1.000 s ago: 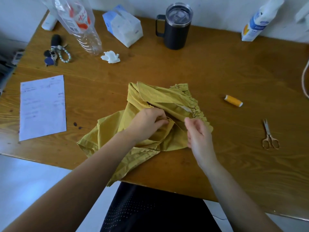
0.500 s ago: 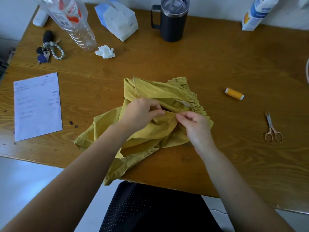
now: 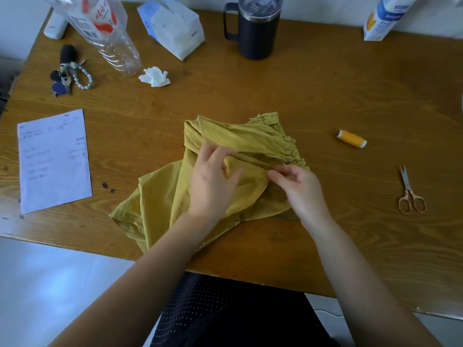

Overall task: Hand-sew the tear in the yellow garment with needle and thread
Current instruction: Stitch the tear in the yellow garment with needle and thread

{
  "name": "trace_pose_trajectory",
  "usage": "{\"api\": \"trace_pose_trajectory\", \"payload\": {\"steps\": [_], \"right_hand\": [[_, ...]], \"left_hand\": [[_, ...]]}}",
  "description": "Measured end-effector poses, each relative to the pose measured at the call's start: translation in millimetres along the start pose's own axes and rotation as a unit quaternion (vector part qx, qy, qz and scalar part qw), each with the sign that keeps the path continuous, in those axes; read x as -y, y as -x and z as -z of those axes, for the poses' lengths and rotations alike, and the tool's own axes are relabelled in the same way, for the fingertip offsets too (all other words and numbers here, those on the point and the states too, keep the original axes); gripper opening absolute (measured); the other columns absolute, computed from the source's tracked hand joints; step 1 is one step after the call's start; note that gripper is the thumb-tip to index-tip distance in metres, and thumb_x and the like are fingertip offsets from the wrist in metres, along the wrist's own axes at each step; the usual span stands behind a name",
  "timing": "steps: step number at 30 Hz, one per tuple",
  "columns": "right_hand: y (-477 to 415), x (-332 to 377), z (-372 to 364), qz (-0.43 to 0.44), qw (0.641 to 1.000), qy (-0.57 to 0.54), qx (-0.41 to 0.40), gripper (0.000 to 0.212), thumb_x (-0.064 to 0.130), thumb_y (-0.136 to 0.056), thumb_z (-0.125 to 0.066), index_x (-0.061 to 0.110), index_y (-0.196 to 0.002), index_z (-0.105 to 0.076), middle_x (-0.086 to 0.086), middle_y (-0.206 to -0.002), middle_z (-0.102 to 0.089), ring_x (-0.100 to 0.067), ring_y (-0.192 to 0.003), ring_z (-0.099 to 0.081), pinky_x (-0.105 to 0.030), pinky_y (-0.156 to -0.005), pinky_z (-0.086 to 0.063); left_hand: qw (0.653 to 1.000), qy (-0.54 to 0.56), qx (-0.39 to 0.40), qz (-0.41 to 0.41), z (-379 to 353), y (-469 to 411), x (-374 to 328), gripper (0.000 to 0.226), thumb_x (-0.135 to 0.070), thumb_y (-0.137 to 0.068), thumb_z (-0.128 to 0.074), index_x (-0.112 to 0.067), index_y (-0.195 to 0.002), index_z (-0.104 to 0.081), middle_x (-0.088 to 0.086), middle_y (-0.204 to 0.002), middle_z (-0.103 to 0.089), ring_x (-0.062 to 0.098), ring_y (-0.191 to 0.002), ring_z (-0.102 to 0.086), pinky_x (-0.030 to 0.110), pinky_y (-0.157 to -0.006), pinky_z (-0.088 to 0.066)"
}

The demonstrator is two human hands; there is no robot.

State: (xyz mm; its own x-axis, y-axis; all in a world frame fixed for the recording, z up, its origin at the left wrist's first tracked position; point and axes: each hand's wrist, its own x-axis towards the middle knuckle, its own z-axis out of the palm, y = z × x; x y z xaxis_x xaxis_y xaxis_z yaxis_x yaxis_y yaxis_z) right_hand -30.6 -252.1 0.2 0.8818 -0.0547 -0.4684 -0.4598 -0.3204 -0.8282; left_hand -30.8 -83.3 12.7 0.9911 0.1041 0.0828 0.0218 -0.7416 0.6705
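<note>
Fingers (image 3: 211, 154) of your left hand (image 3: 213, 184) are resting spread and loose on the garment (image 3: 160, 201). Your right hand (image 3: 304, 190) is pinching its fold; the needle is too small to tell. The fold is running roughly 9 to 3 o'clock, just at 12 of your right fingertips (image 3: 274, 175). The cloth is lying soft, creased, ruffled toward 2.

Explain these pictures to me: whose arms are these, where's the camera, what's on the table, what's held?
No machine: a person's two bare hands, filmed by one head-worn camera looking down. The garment lies on the table. The left hand rests on it with loose fingers; the right hand pinches a fold. A needle is too small to make out. To the right lie a spool and scissors, untouched. To the left, a paper and keys; at the far edge, a bottle, tissues and a mug.
</note>
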Motion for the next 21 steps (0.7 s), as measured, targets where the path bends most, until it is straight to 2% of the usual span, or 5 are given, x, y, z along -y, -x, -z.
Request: {"api": "trace_pose_trajectory", "payload": {"steps": [4, 8, 14, 18, 21], "right_hand": [[15, 4, 23, -0.019, 0.997, -0.072, -0.030, 0.025, 0.036, -0.086, -0.061, 0.024, -0.107, -0.058, 0.010, -0.068, -0.048, -0.004, -0.058, -0.048, -0.028, -0.058, -0.041], [42, 19, 32, 0.042, 0.985, -0.168, -0.005, 0.026, 0.035, -0.087, -0.043, 0.019, -0.102, -0.057, 0.013, -0.055, -0.039, -0.005, -0.051, -0.038, -0.025, -0.054, -0.038], [73, 21, 34, 0.103, 0.975, -0.185, 0.067, 0.025, 0.021, -0.099, -0.036, 0.007, -0.091, -0.056, 0.004, -0.056, -0.041, -0.010, -0.051, -0.038, -0.024, -0.050, -0.040], [74, 10, 32, 0.068, 0.982, -0.166, 0.064, 0.028, 0.011, -0.100, -0.031, 0.009, -0.088, -0.056, 0.003, -0.055, -0.040, -0.010, -0.049, -0.037, -0.028, -0.049, -0.038], [67, 4, 29, 0.046, 0.988, -0.138, 0.056, 0.029, 0.009, -0.101, -0.032, 0.013, -0.095, -0.060, 0.004, -0.054, -0.042, -0.010, -0.048, -0.037, -0.028, -0.048, -0.038]], "left_hand": [[0.969, 0.191, 0.098, 0.120, 1, 28, -20, 0.006, -0.014, -0.085, -0.068, -0.009, -0.087, -0.068, -0.002, -0.075, -0.063, 0.007, -0.065, -0.057, 0.013, -0.061, -0.048], [0.746, 0.470, 0.251, 0.399, -7, 34, -41, 0.024, -0.019, -0.094, -0.054, -0.003, -0.083, -0.068, 0.006, -0.069, -0.068, 0.014, -0.063, -0.065, 0.021, -0.060, -0.056], [0.536, 0.653, 0.296, 0.445, -11, 27, -55, 0.040, -0.027, -0.096, -0.042, 0.004, -0.119, -0.054, 0.017, -0.107, -0.068, 0.026, -0.097, -0.066, 0.035, -0.082, -0.057], [0.497, 0.697, 0.229, 0.462, -6, 19, -52, 0.022, -0.019, -0.089, -0.051, -0.002, -0.098, -0.061, 0.008, -0.074, -0.070, 0.018, -0.069, -0.069, 0.038, -0.069, -0.060], [0.577, 0.637, 0.185, 0.478, -5, 19, -45, 0.015, -0.012, -0.094, -0.051, -0.003, -0.092, -0.063, 0.002, -0.060, -0.062, 0.013, -0.055, -0.063, 0.033, -0.066, -0.059]]}}
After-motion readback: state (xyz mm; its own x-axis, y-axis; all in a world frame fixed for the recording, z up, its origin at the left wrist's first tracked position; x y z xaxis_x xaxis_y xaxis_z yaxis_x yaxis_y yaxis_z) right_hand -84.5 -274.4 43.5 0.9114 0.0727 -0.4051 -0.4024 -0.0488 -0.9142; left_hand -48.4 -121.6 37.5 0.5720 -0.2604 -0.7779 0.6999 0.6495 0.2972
